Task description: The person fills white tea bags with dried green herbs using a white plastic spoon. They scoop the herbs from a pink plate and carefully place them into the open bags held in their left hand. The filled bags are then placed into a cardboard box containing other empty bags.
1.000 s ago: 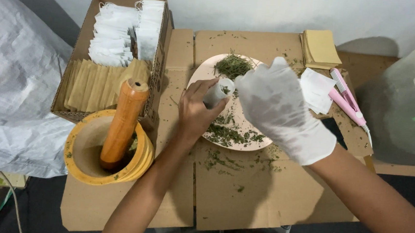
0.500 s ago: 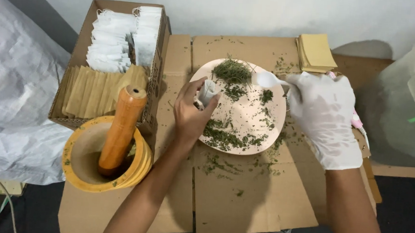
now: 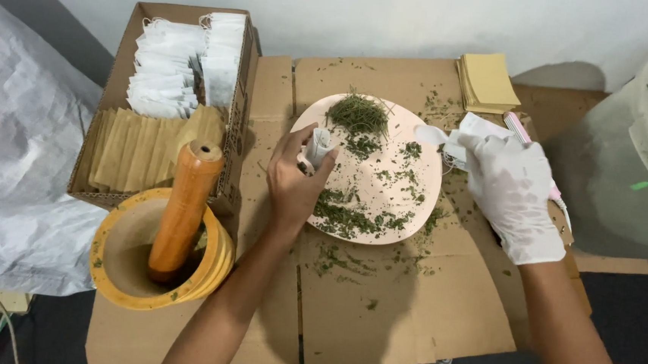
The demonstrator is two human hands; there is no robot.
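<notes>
A small white filter bag [image 3: 317, 146] is pinched upright, mouth upward, by the bare left hand [image 3: 293, 181] over the pink plate [image 3: 421, 204]. A white spoon [image 3: 435, 136], bowl pointing left, is gripped by the gloved right hand [image 3: 512, 194].

Pale pink plate [image 3: 413, 211], green dried herbs [image 3: 357, 114], yellow mortar [image 3: 217, 247], orange pestle [image 3: 183, 206]

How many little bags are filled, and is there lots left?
Done: white bags and tan packets stand in the box, contents unseen. In hand: left hand holds a small bag; gloved right hand holds a white spoon. Left: dried herbs on the plate.
</notes>
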